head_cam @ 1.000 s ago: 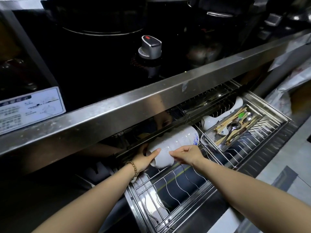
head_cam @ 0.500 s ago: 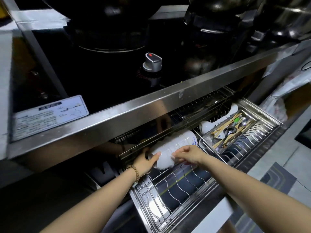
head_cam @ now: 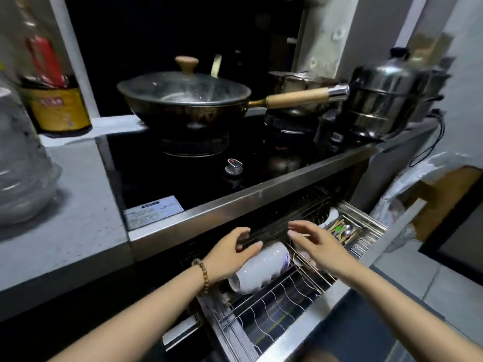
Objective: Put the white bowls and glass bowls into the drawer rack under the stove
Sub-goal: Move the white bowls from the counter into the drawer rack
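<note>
Where the drawer rack (head_cam: 274,312) stands pulled out below the stove (head_cam: 156,178), a stack of white bowls (head_cam: 261,270) lies on its side across the wire dividers at the rack's left rear. The stack's right end carries a blue pattern. The person's left hand (head_cam: 230,254), with a bead bracelet (head_cam: 202,274) at the wrist, is at the stack's left side, fingers loosely spread and gripping nothing. Contact with the bowls cannot be confirmed. The right hand (head_cam: 318,246) hovers above the rack, right of the stack, fingers extended and apart, empty. Beyond it, a cutlery tray (head_cam: 347,231) holds spoons and chopsticks. The black stove top carries a white label (head_cam: 153,211), print too small to read, and one knob (head_cam: 234,165) with a red mark. Farther back stand a wok (head_cam: 183,103) with glass lid and wooden handle, and a steel pot (head_cam: 386,100) at right. A yellow tin (head_cam: 58,111) at left rear bears red lettering, blurred.
</note>
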